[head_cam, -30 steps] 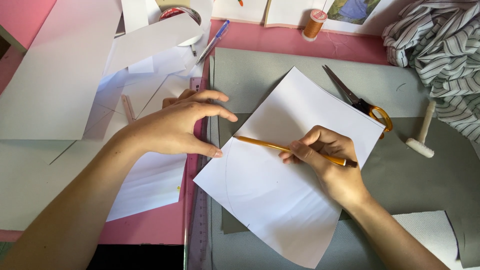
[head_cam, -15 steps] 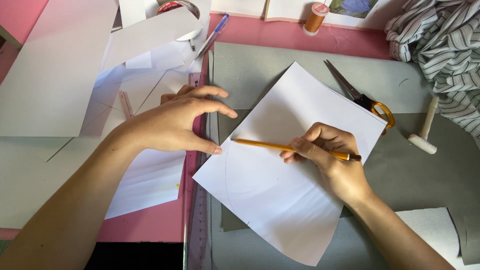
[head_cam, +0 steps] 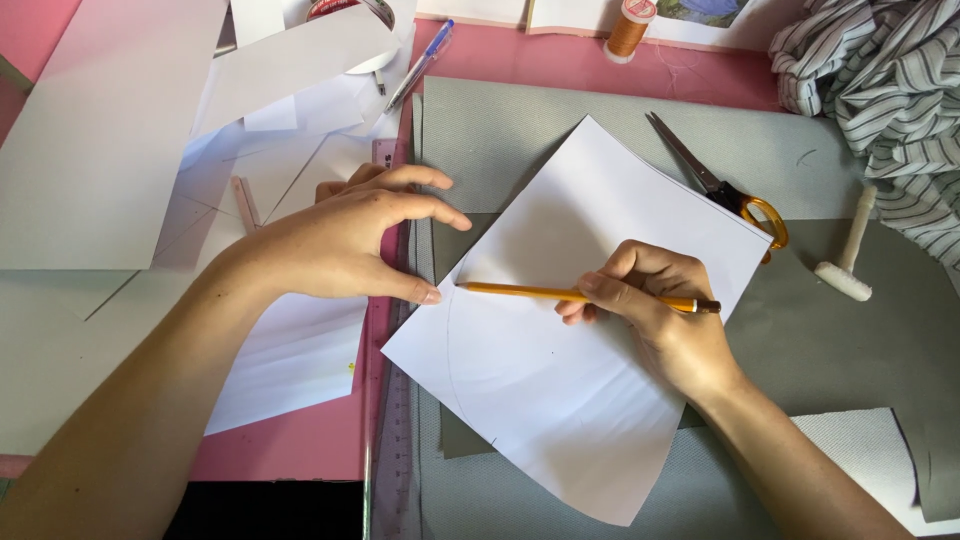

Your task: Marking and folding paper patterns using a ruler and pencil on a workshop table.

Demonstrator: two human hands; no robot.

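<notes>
on the grey fabric (head_cam: 560, 130) spread over the pink table (head_cam: 300, 450) lies a white paper pattern piece (head_cam: 580, 370), turned at an angle, with a faint curved pencil line running down its left part. the right hand (head_cam: 660, 310) pinches a yellow pencil (head_cam: 560, 293) between thumb and fingers, the shaft lying nearly level and the tip touching the paper close to its left edge. the left hand (head_cam: 350, 245) rests arched just beside that edge, fingers spread and curved, the thumb tip pressed down right next to the pencil tip; it holds nothing, and whether it pins the paper itself or the clear ruler (head_cam: 395, 400) beside it is hard to tell. orange-handled scissors (head_cam: 720, 185) lie at the paper's upper right edge, with a spool of orange thread (head_cam: 630, 28), a blue pen (head_cam: 420, 65), loose white sheets (head_cam: 110, 130) and a striped cloth (head_cam: 880, 90) around.

a likely slip: the paper is held only near one edge, so a firm stroke could swing it on the smooth fabric and spoil the curve. the low pencil angle could also smear or skip the line.
</notes>
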